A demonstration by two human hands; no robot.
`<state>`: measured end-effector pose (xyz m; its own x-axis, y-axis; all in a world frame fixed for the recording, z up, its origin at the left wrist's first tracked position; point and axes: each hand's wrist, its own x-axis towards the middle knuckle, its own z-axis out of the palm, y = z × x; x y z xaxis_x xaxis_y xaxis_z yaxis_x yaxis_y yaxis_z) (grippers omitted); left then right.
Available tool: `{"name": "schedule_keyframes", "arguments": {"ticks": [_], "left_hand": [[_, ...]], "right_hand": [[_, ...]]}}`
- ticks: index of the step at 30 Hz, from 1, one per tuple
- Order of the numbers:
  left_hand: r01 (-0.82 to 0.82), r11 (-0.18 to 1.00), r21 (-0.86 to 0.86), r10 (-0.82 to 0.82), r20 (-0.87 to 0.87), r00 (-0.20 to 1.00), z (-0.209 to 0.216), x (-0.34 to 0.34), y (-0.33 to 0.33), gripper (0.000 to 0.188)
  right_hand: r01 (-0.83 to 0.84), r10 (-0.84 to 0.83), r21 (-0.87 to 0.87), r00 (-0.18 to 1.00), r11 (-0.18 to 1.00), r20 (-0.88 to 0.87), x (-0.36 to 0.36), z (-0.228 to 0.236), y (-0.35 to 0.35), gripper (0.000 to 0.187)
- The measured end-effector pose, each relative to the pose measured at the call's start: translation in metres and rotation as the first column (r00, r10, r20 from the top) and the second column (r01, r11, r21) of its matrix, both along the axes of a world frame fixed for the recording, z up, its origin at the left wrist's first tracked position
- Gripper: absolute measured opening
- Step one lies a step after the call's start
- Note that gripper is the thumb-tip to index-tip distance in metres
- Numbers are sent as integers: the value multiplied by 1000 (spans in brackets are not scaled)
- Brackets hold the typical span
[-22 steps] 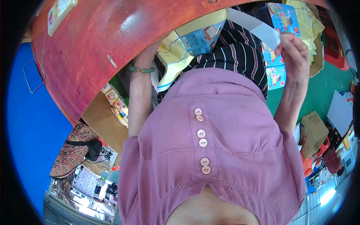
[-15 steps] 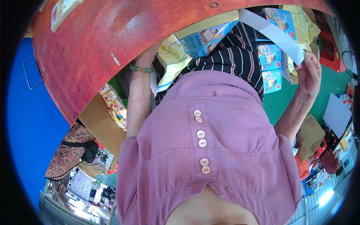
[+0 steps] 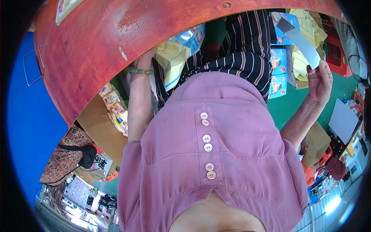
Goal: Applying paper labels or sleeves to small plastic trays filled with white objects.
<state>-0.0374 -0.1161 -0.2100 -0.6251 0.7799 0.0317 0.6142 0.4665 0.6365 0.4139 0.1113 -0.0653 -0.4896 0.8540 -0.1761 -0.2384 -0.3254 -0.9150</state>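
In the head view, the reddish-brown wooden tabletop is seen across the top, its curved near edge running down toward the left. The right hand is held out beyond the right part of that edge, its thumb and fingers pinched narrowly on one end of a flexible strip, white shading to grey. By the strip, blue printed cartons and a stack of pale yellow folded sheets are passed over. The left hand, with a green beaded bracelet worn at its wrist, is partly hidden at the near edge; whether its fingers are spread or closed cannot be told. Just beside it, a crumpled yellow and blue flexible package is found at the near edge, above the black striped trousers. A change is noted: the strip's far end, earlier seen close by the package at the tabletop edge, is now well clear of it, and the package's blue printed panel has been largely turned from sight. It is judged that the strip has been fully separated from the package and is borne by the right hand alone.
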Motion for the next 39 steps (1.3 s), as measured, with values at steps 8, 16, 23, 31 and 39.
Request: {"name": "schedule_keyframes", "arguments": {"ticks": [8, 16, 23, 31, 39], "left_hand": [[220, 883, -416, -126, 241, 962, 65, 61, 65, 44], [172, 985, -35, -175, -235, 956, 102, 82, 34, 40], [437, 765, 473, -537, 93, 839, 182, 113, 18, 23], [383, 880, 280, -421, 86, 903, 217, 120, -2, 36], [299, 921, 250, -311, 9, 950, 216, 112, -23, 24]], "right_hand": [[-120, 104, 74, 976, 990, 194, -26, 18, -21, 14], [-306, 233, 157, 902, 939, 362, -74, 48, -40, 9], [-438, 390, 38, 833, 898, 394, -131, 55, -65, 7], [-505, 478, -10, 810, 863, 340, -186, 58, -101, 16], [-657, 634, -38, 710, 753, 307, -218, 60, -116, 14]]}}
